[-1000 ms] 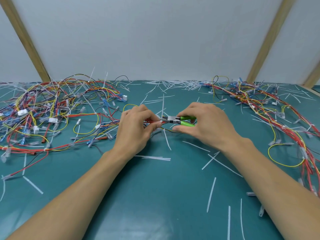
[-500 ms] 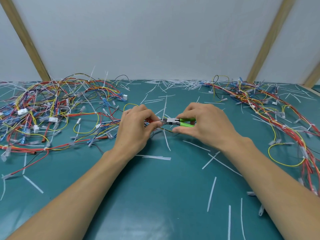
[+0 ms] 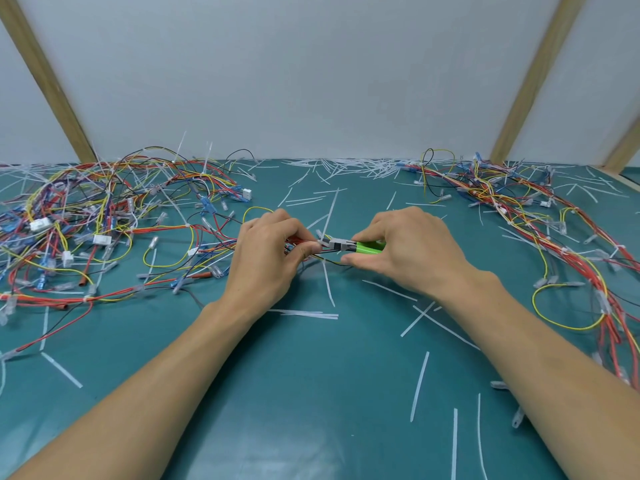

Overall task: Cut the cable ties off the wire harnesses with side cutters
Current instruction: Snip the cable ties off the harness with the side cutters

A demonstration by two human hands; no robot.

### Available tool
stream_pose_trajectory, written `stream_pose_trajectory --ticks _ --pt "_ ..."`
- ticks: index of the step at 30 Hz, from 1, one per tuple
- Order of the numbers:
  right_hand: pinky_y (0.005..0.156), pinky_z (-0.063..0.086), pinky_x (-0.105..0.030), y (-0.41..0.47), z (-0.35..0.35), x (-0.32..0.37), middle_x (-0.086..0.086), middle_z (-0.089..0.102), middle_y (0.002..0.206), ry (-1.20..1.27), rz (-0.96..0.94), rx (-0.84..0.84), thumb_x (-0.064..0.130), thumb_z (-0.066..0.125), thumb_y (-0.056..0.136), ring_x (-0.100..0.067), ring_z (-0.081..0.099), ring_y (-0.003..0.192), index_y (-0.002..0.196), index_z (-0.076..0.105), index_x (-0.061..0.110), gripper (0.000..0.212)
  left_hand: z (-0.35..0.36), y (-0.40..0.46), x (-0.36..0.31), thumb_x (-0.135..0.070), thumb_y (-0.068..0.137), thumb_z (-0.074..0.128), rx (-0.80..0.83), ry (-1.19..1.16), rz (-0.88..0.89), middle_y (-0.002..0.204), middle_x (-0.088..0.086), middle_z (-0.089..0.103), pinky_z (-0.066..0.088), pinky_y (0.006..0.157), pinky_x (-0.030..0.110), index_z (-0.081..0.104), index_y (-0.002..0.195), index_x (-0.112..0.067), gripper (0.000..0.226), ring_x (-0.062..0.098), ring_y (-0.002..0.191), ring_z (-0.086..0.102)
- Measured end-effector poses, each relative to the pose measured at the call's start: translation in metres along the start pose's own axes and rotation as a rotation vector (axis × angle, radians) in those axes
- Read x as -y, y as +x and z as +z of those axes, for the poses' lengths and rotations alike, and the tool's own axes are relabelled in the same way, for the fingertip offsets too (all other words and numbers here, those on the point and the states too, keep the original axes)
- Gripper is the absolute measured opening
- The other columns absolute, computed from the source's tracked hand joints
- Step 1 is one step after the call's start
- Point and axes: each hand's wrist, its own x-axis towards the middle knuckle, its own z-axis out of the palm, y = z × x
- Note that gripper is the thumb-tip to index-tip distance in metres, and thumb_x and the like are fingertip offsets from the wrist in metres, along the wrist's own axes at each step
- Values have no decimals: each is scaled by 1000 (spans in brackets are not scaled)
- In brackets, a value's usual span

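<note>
Broadly, the teal surface (image 3: 311,393) carries wire harnesses (image 3: 104,230) along its left and right edges. Mid-surface, the left hand (image 3: 266,261) pinches one bundle, and the right hand (image 3: 405,251) grips green-handled side cutters (image 3: 349,247). Their tips meet a white cable tie (image 3: 320,235); best nip only the strap, clear of wires.

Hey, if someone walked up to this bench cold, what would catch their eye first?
Probably the two hands meeting mid-table: the right hand grips green-handled side cutters, their tip against a small bundle of wires pinched by the left hand. Next, the big tangle of coloured wires sprawled on the left and a second tangle running down the right edge. White cable tie offcuts litter the green mat everywhere.
</note>
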Motion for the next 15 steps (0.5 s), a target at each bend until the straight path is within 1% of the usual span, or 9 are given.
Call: stream_pose_trajectory --ticks 3,5,7,9,11,13,15 --pt "64 50 -34 0 1 0 3 72 78 33 16 -1 73 67 81 -22 60 78 98 80 45 34 0 0 0 -26 83 80 0 1 0 82 -8 61 47 83 52 74 81 -20 9 19 77 58" --pt "61 50 -34 0 3 0 0 72 74 62 22 4 80 62 78 -23 60 75 95 81 45 43 0 0 0 -26 83 80 0 4 2 82 -8 61 48 83 52 74 81 -19 10 20 78 59" --pt "60 51 -35 0 4 1 -3 70 69 84 26 -3 97 44 71 -23 60 72 89 80 46 65 0 0 0 -27 83 80 2 4 8 81 -8 61 48 82 52 74 81 -19 10 20 77 59" --pt "59 51 -34 1 4 3 -5 67 65 103 45 -26 105 29 66 -22 59 69 82 80 47 78 -1 -1 0 -29 83 80 4 1 18 81 -8 61 48 80 52 74 81 -20 11 19 77 59" --pt "55 48 -32 1 5 4 -6 66 62 95 49 -45 101 29 72 -22 57 64 79 80 44 77 -1 -1 -1 -29 83 80 8 -6 17 81 -8 61 48 81 52 74 81 -20 11 19 77 59" --pt "49 41 -29 0 5 4 -4 60 54 83 45 -67 95 37 77 -21 51 56 77 81 41 69 -1 -1 -1 -30 84 79 10 -9 14 81 -7 62 48 82 52 74 82 -19 12 19 77 59" --pt "48 38 -27 0 4 4 -1 57 49 85 60 -77 93 42 77 -18 48 52 74 81 39 67 -1 -1 -1 -31 84 79 13 -11 17 81 -7 62 48 82 52 75 82 -19 13 19 76 59"
